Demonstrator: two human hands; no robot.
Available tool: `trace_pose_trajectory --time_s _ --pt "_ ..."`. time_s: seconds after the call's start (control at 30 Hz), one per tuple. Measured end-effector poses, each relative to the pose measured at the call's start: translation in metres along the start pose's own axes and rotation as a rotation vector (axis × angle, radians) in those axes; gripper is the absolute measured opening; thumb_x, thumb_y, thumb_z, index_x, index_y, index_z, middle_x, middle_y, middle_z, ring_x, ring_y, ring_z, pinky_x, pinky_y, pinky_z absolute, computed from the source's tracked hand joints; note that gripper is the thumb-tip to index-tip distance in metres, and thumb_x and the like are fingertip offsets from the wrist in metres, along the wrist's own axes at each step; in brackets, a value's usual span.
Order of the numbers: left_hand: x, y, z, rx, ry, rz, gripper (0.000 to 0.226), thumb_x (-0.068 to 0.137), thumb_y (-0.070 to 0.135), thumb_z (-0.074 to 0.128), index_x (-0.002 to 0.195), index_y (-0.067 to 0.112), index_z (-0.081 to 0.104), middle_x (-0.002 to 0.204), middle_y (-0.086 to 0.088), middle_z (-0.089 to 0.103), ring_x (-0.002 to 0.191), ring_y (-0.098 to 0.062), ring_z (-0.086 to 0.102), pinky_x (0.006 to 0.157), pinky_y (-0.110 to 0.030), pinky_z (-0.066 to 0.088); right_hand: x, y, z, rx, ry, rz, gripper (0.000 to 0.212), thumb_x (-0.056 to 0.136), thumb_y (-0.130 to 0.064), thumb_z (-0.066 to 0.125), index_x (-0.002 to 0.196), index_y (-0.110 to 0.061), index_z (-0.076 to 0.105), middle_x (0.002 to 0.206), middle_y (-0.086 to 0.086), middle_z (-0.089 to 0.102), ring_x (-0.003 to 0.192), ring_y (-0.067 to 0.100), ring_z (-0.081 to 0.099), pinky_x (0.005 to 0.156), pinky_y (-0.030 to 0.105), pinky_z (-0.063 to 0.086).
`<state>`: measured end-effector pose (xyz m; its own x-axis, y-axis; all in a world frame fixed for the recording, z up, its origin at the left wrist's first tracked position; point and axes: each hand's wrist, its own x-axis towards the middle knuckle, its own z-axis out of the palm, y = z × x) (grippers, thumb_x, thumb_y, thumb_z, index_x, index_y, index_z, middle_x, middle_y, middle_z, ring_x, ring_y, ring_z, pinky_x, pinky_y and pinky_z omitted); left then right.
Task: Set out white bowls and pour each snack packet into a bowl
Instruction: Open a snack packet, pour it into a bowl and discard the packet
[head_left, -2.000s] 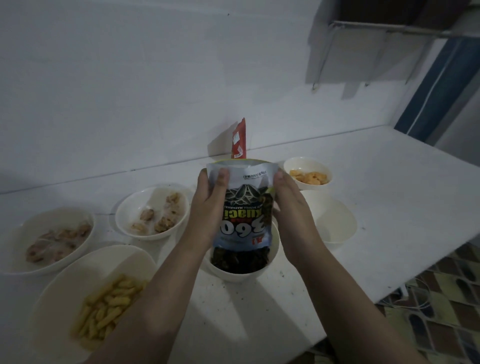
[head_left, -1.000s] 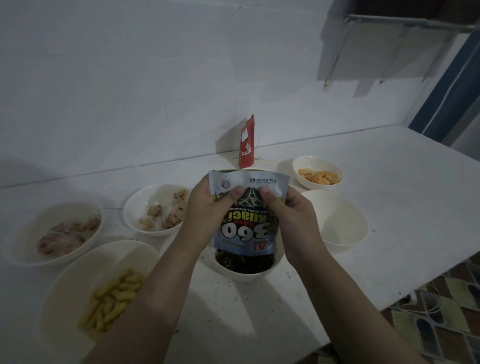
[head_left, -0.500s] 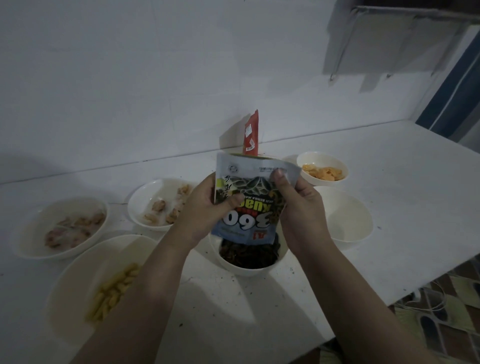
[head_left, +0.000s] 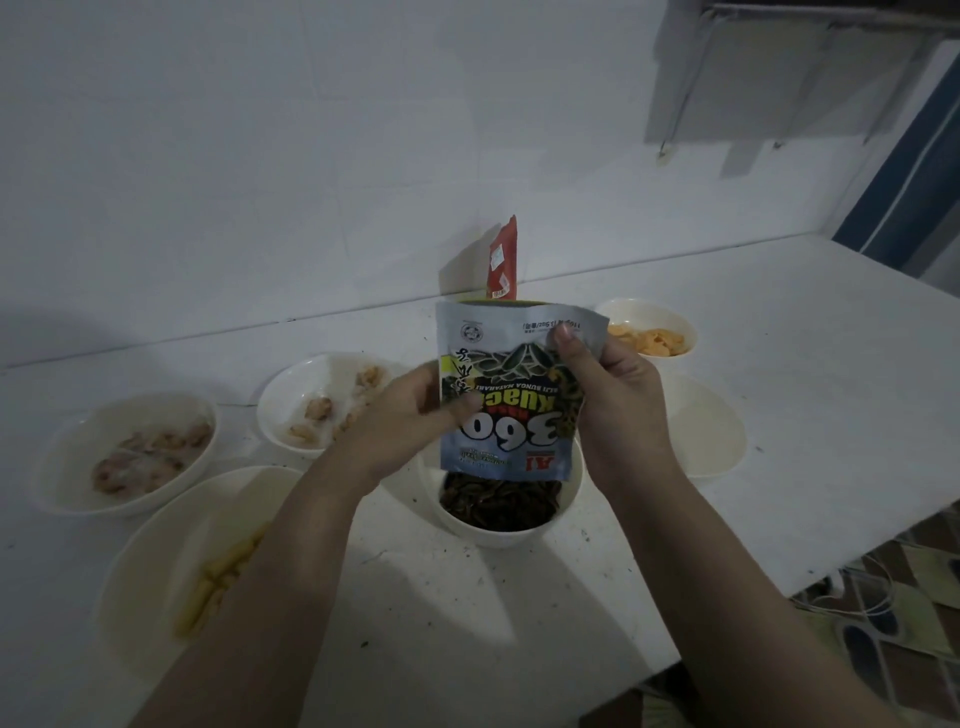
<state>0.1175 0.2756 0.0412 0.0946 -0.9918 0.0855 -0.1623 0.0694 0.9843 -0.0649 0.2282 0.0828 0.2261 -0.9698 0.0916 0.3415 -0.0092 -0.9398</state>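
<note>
While the seed packet (head_left: 506, 395) hung upside down, its mouth just above the centre bowl (head_left: 501, 525) of dark seeds, the left hand (head_left: 410, 415) and right hand (head_left: 613, 400) pinched its sides with curled fingers. Four filled bowls and one bare bowl (head_left: 711, 436) ringed them on the white desk (head_left: 805, 395), a red packet (head_left: 503, 260) behind.

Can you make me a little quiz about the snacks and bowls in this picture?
1. True or false: the silver seed packet is held upside down over the white bowl of dark seeds.
2. Which hand pinches the packet's top corner? A) left hand B) right hand
3. Fill in: the empty white bowl sits just in front of the small white bowl of ______ chips.

Key: 1 true; 2 B; 3 orange.
</note>
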Motion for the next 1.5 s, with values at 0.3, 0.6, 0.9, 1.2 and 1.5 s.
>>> trace_pose_trajectory --time_s 0.3,0.6,0.9,1.2,1.5 --pt "0.006 0.010 0.011 -0.363 0.294 0.143 0.023 0.083 0.026 0.060 0.103 0.016 0.068 0.098 0.000 0.075 0.098 -0.019 0.068 0.087 -0.037 0.052 -0.003 0.009 0.002 -0.148 -0.122 -0.011 0.021 0.090 -0.020 0.066 0.099 -0.002 0.073 0.091 0.011 0.076 0.079 0.019 0.073 0.064 0.024 0.056" --pt "0.008 0.015 0.010 -0.547 0.365 0.141 0.022 0.094 0.020 0.052 0.110 0.011 0.064 0.100 -0.003 0.074 0.096 -0.017 0.069 0.077 -0.030 0.056 0.008 0.031 -0.006 -0.760 -0.313 0.090 0.013 0.080 -0.027 0.079 0.091 -0.019 0.078 0.087 -0.004 0.077 0.079 0.009 0.070 0.074 0.028 0.056" --pt "0.008 0.010 -0.007 -0.749 0.623 0.027 0.012 0.095 0.022 0.060 0.101 0.014 0.066 0.108 -0.010 0.072 0.110 -0.032 0.064 0.098 -0.061 0.046 0.008 0.043 -0.017 -0.520 -0.138 0.105 0.014 0.082 -0.019 0.077 0.094 -0.014 0.073 0.085 0.004 0.077 0.078 0.023 0.073 0.074 0.037 0.059" --pt "0.002 0.001 0.006 -0.574 0.582 -0.070 0.007 0.091 0.023 0.066 0.088 0.020 0.060 0.089 0.003 0.064 0.077 -0.009 0.058 0.074 -0.027 0.047 -0.010 0.027 -0.014 -0.125 0.086 -0.040 0.012 0.094 -0.015 0.062 0.104 -0.021 0.066 0.088 0.003 0.076 0.085 0.019 0.074 0.069 0.029 0.059" --pt "0.013 0.011 0.090 -0.375 0.355 -0.029 0.020 0.092 0.028 0.064 0.080 0.014 0.057 0.067 0.005 0.056 0.068 -0.013 0.053 0.074 -0.030 0.049 -0.040 -0.004 -0.069 -0.147 0.266 -0.171 0.011 0.101 -0.019 0.051 0.109 -0.023 0.057 0.093 0.006 0.075 0.081 0.026 0.073 0.060 0.035 0.060"
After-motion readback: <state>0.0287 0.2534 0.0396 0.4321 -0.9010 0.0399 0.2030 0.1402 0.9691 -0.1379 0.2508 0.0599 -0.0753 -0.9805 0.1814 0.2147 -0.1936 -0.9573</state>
